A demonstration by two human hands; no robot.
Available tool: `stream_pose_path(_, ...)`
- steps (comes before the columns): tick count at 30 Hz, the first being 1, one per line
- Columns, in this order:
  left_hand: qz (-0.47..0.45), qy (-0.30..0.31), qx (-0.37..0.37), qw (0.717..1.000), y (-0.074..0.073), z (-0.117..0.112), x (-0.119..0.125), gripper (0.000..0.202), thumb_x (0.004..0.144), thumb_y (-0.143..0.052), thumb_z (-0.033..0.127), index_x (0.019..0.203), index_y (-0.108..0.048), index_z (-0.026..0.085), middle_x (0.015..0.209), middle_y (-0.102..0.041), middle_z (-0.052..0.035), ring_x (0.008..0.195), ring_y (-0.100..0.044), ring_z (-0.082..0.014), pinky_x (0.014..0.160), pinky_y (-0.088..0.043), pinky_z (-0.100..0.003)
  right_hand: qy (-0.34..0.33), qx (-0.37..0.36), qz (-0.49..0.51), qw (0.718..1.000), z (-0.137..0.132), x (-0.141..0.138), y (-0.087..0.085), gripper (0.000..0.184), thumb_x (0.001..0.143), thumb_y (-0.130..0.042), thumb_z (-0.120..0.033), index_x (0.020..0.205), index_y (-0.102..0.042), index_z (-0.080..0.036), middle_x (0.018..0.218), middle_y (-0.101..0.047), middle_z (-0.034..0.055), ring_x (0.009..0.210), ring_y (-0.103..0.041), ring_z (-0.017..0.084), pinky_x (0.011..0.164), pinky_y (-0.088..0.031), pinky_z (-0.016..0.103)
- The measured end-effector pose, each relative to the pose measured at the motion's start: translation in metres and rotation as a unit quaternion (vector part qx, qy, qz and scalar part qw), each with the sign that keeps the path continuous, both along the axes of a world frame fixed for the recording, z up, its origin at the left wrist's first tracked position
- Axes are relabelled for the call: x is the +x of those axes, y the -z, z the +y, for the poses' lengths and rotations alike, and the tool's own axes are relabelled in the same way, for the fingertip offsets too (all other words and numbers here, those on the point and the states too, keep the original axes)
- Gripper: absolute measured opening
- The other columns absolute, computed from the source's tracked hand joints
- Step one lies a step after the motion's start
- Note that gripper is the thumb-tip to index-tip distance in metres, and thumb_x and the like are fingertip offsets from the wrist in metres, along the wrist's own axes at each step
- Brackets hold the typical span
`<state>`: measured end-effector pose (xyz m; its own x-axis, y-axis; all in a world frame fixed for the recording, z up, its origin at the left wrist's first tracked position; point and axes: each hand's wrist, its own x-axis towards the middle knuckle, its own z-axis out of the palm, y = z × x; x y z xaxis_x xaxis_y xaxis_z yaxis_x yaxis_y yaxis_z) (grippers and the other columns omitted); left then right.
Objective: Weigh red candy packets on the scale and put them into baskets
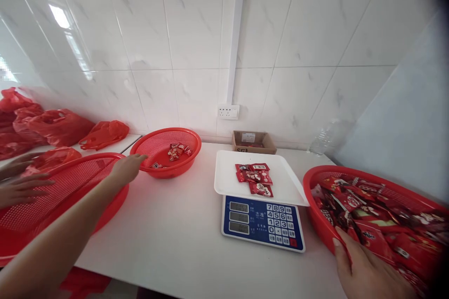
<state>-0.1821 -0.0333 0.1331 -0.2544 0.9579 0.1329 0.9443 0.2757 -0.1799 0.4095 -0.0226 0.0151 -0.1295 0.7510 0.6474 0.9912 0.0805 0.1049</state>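
My left hand (126, 168) reaches across to the left rim of a smaller red plastic basket (171, 173). Its fingers are stretched out over that rim, with nothing visible held. Several small red packets (178, 150) lie inside this basket. On the right, my right hand (368, 261) grips the near rim of a red basket (317, 210) full of red-wrapped packets (375, 231), thumb outside and fingers over the edge. Between the baskets stands a digital scale (261, 224). Several red packets (254, 176) rest on its white tray (228, 177).
At the left, another person's hands (21, 189) are over a large red basket (112, 161). Red plastic bags (63, 126) are piled behind it. A cardboard box (254, 142) stands behind the scale, near a clear plastic bottle (321, 140). A wall socket (228, 112) is above the white table (168, 243).
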Motion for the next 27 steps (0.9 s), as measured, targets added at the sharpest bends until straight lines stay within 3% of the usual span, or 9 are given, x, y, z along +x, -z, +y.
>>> stream_pose_path(4, 0.060, 0.011, -0.046, 0.997, 0.002, -0.013, -0.047, 0.058, 0.076, -0.045, 0.008, 0.132, -0.050, 0.022, 0.124, -0.058, -0.0173, 0.120, -0.048, -0.0366, 0.088, -0.044, -0.050, -0.008, 0.005, -0.010, 1.000, 0.000, -0.001, -0.001, 0.041, 0.089, -0.035, -0.031, 0.113, -0.061, -0.009, 0.076, -0.068, 0.0116, 0.061, -0.059, 0.025, 0.062, -0.044, 0.037)
stream_pose_path(8, 0.075, 0.075, -0.083, 0.991, 0.011, -0.014, -0.060, 0.077, 0.065, -0.058, 0.011, 0.139, -0.040, 0.023, 0.148, -0.035, -0.0126, 0.136, -0.027, -0.0350, 0.105, -0.027, -0.053, -0.003, 0.032, -0.007, 0.999, 0.001, 0.001, 0.004, 0.040, 0.089, -0.038, -0.032, 0.113, -0.061, -0.010, 0.075, -0.068, 0.0106, 0.059, -0.058, 0.024, 0.061, -0.041, 0.036)
stream_pose_path(11, 0.063, 0.122, -0.111, 0.984, 0.013, -0.009, -0.057, 0.075, 0.063, -0.063, 0.014, 0.135, -0.043, 0.023, 0.145, -0.040, -0.0104, 0.137, -0.028, -0.0307, 0.109, -0.020, -0.050, -0.004, 0.030, -0.009, 0.999, 0.002, 0.003, 0.006, 0.040, 0.089, -0.037, -0.033, 0.113, -0.060, -0.011, 0.077, -0.069, 0.0103, 0.061, -0.059, 0.024, 0.063, -0.043, 0.037)
stream_pose_path(17, 0.056, 0.198, -0.079, 0.975, 0.005, -0.007, -0.039, 0.050, 0.062, -0.074, 0.025, 0.110, -0.059, 0.022, 0.118, -0.060, -0.0092, 0.115, -0.051, -0.0281, 0.106, -0.023, -0.043, -0.007, 0.012, -0.013, 1.000, 0.002, 0.003, 0.003, 0.039, 0.088, -0.036, -0.032, 0.112, -0.060, -0.012, 0.075, -0.069, 0.0104, 0.061, -0.060, 0.024, 0.059, -0.044, 0.036)
stream_pose_path(21, 0.032, 0.203, -0.067, 0.976, 0.004, -0.013, -0.025, 0.038, 0.062, -0.075, 0.042, 0.092, -0.062, 0.022, 0.097, -0.062, -0.0065, 0.099, -0.056, -0.0274, 0.098, -0.032, -0.040, -0.007, 0.005, 0.003, 1.000, 0.003, 0.003, 0.004, 0.041, 0.088, -0.036, -0.033, 0.113, -0.060, -0.011, 0.076, -0.069, 0.0115, 0.062, -0.061, 0.025, 0.061, -0.046, 0.037)
stream_pose_path(27, 0.052, 0.175, -0.056, 0.982, 0.009, -0.020, -0.009, 0.051, 0.067, -0.064, 0.065, 0.087, -0.062, 0.019, 0.090, -0.062, -0.0101, 0.091, -0.057, -0.0297, 0.087, -0.039, -0.040, 0.001, 0.029, -0.010, 1.000, 0.003, 0.003, 0.006, 0.040, 0.088, -0.038, -0.032, 0.113, -0.061, -0.011, 0.075, -0.069, 0.0105, 0.061, -0.060, 0.025, 0.062, -0.044, 0.037)
